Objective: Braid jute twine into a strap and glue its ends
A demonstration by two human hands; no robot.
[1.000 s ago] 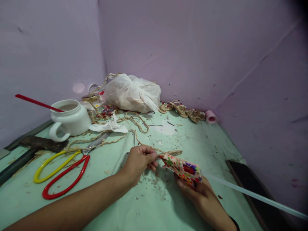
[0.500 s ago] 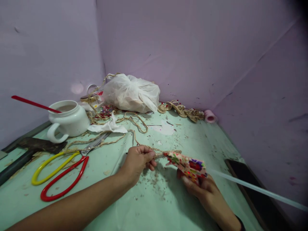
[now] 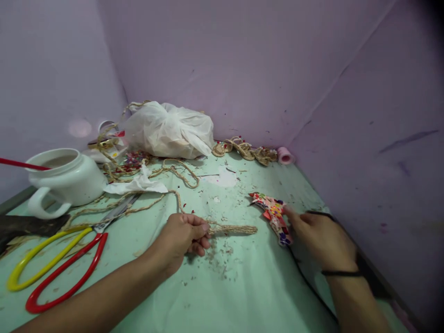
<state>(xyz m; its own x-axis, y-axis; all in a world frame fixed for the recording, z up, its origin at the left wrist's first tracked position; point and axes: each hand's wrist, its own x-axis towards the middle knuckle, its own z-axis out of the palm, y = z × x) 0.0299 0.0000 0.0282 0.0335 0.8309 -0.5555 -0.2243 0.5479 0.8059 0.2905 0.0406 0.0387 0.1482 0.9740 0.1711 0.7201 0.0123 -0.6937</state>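
Note:
My left hand (image 3: 185,236) is closed in a pinch on a jute rope (image 3: 232,229), whose thick wound end lies flat on the green table (image 3: 222,286) just right of my fingers. The rope trails back toward the left behind my hand. My right hand (image 3: 321,238) rests on the table at the right, its fingers closed on the rear of a glue gun wrapped in floral fabric (image 3: 274,215). The gun lies on the table with its tip pointing left, apart from the rope end. A black cord (image 3: 308,284) runs from it toward me.
Large scissors with red and yellow handles (image 3: 58,266) lie at the left, a white jug (image 3: 65,178) with a red stick behind them. A white plastic bag (image 3: 169,129), loose jute (image 3: 243,148), a tissue (image 3: 138,185) and a pink spool (image 3: 285,156) sit by the purple walls.
My right hand has carried the floral glue gun away from the rope end to the right and down onto the table. My left hand keeps its pinch on the rope. The view has turned right.

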